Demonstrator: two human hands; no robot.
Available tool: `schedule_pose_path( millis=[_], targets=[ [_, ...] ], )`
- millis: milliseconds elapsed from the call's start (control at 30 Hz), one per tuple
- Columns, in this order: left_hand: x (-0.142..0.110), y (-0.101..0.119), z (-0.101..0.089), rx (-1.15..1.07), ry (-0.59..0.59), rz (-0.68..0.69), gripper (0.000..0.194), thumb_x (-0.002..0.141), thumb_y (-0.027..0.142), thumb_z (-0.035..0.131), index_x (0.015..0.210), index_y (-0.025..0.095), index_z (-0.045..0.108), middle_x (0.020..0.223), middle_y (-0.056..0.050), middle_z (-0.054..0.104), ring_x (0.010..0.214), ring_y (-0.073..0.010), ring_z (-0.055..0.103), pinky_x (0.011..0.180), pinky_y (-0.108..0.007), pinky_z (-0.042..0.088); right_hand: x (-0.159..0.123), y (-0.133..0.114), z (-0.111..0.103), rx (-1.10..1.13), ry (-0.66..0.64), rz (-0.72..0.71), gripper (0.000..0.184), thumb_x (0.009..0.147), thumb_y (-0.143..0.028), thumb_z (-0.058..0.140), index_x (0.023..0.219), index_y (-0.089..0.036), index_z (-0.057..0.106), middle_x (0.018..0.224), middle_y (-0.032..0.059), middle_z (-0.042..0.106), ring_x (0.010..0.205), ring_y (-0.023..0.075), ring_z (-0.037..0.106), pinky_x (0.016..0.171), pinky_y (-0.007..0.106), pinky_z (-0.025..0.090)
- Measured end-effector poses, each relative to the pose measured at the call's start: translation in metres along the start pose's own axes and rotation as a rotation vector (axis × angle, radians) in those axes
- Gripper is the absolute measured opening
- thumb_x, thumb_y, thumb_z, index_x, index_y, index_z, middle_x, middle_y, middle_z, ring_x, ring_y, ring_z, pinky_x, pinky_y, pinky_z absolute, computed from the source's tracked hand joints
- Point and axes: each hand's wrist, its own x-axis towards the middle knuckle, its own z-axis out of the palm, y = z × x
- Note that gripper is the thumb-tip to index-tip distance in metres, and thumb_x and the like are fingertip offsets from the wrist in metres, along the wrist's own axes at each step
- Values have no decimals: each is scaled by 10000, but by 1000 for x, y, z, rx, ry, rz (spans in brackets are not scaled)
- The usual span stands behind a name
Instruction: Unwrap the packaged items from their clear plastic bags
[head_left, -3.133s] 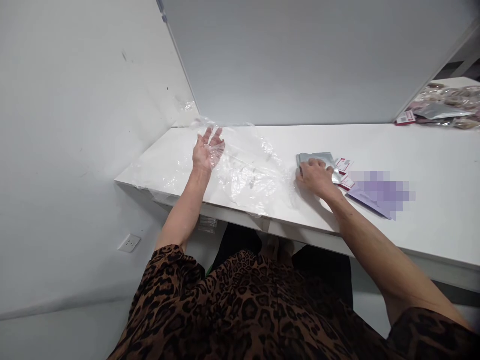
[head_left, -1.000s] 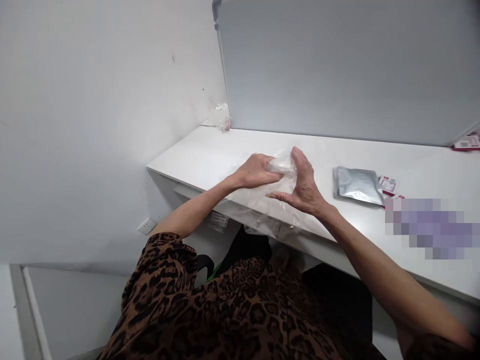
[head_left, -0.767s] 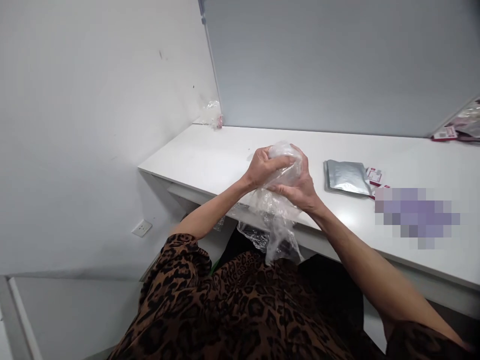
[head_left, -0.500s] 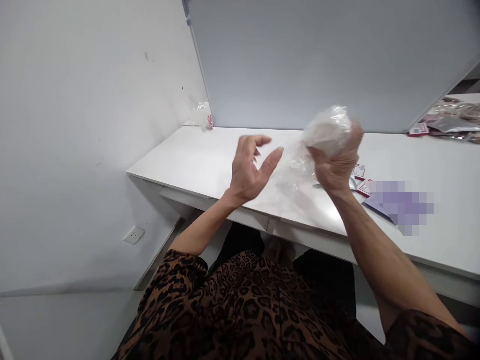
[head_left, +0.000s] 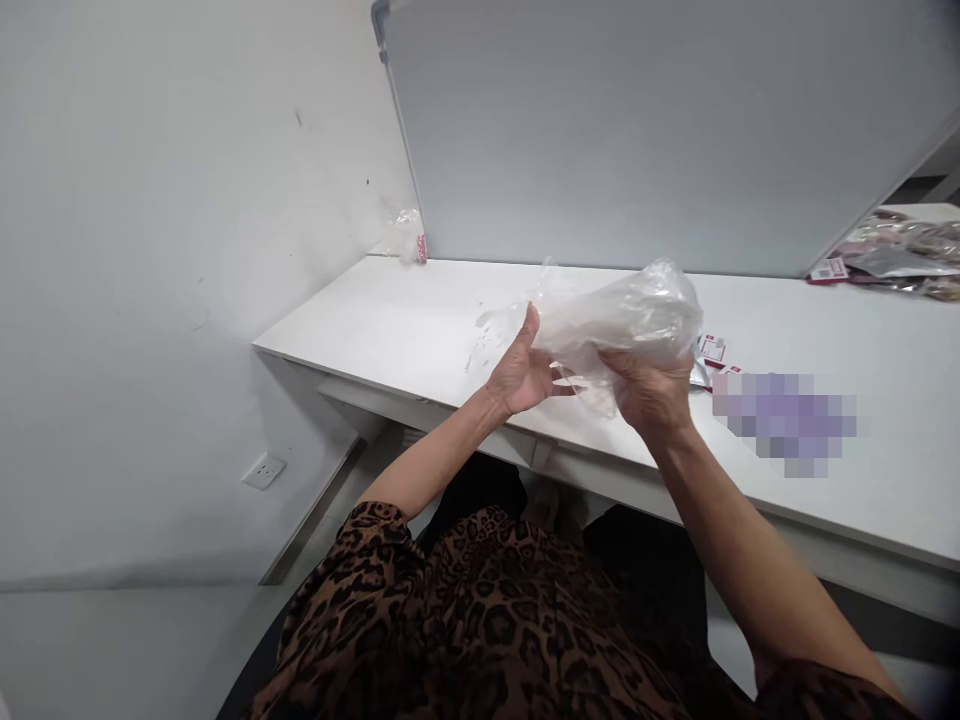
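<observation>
A crumpled clear plastic bag (head_left: pixel 637 310) stretches above the white table (head_left: pixel 420 320). My right hand (head_left: pixel 656 390) is closed around its right part, where the plastic bunches up over the fingers. At the bag's left end my left hand (head_left: pixel 525 375) has its thumb up and its fingers spread, reaching under and against the thin plastic. Past the left thumb a loose, see-through end of the bag with dark print spreads out over the table.
Red-and-white labelled packets (head_left: pixel 712 350) lie right of my right hand, beside a blurred purple item (head_left: pixel 795 415). Another clear bag (head_left: pixel 405 235) with a red label sits in the back left corner. Several shiny packages (head_left: pixel 900 255) lie far right. A grey partition (head_left: pixel 637 130) borders the back.
The bag has come down and leftward with my right hand and is now stretched out sideways. My left hand has lowered and moved against the plastic; before, it was apart from it.
</observation>
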Motion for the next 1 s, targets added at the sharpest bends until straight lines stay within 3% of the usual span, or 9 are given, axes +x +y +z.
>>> schedule_pose_path(
  millis=[67, 167, 300, 433, 533, 667, 767, 900, 1000],
  targets=[
    [-2, -3, -6, -3, -15, -3, 936, 784, 975, 510, 1310, 222, 687, 1258, -154, 759, 1199, -342, 703, 1021, -542, 589, 3, -8, -4, 120, -34, 167, 580, 584, -452, 968, 1058, -246, 704, 1097, 54, 777, 1162, 352, 727, 1039, 587, 607],
    [0, -11, -14, -1, 22, 39, 723, 819, 828, 681, 1260, 256, 711, 1263, -113, 765, 1210, -319, 702, 1022, -497, 589, 5, -12, -7, 205, -154, 369, 594, 573, -467, 942, 1068, -225, 720, 1056, 80, 790, 1193, 405, 719, 1003, 635, 619],
    [8, -22, -19, -64, 140, 78, 508, 759, 545, 898, 1081, 185, 740, 1197, -121, 779, 1205, -304, 700, 1019, -439, 587, 6, -3, 1, 219, -194, 510, 617, 559, -484, 944, 1055, -194, 720, 969, 107, 791, 1170, 446, 723, 970, 660, 626],
    [11, -22, -18, -81, 385, 294, 449, 725, 452, 922, 998, 182, 690, 1089, -66, 780, 1164, -251, 717, 1023, -382, 574, 9, 8, 14, 103, -95, 366, 689, 590, -495, 975, 1147, -217, 681, 1113, 82, 777, 1111, 346, 743, 994, 553, 630],
    [7, -16, -21, 22, 481, 452, 409, 754, 447, 889, 974, 204, 645, 1000, -2, 752, 1084, -193, 721, 991, -341, 573, 8, 17, 20, -35, -56, 226, 730, 659, -577, 946, 1227, -245, 632, 1206, 75, 747, 1114, 288, 727, 988, 485, 624],
    [-2, -17, -36, 203, 386, 503, 495, 838, 667, 745, 959, 192, 675, 1054, -56, 753, 1153, -247, 702, 1042, -399, 560, 1, 28, 23, -19, -96, 313, 745, 730, -693, 858, 1265, -241, 603, 1215, 106, 731, 1083, 295, 730, 915, 472, 637],
    [-14, -21, -48, 413, 305, 459, 690, 831, 790, 669, 1164, 187, 703, 1353, -142, 681, 1325, -317, 633, 1146, -466, 509, -3, 35, 25, -29, -2, 330, 786, 725, -676, 870, 1300, -220, 590, 1246, 125, 711, 1087, 305, 720, 908, 480, 632],
    [-40, -11, -57, 794, 248, 458, 1012, 707, 668, 843, 1533, 178, 523, 1634, -202, 417, 1568, -364, 390, 1301, -493, 353, -6, 49, 35, -141, 83, 230, 835, 781, -658, 838, 1433, -229, 539, 1364, 125, 653, 1166, 291, 679, 988, 495, 590],
    [-66, 13, -65, 888, 64, 369, 1100, 708, 594, 855, 1643, 227, 408, 1704, -166, 357, 1636, -371, 276, 1337, -520, 284, -11, 56, 46, -202, 53, 185, 855, 826, -654, 798, 1516, -253, 493, 1403, 124, 631, 1212, 298, 661, 1023, 525, 568]
  ],
)
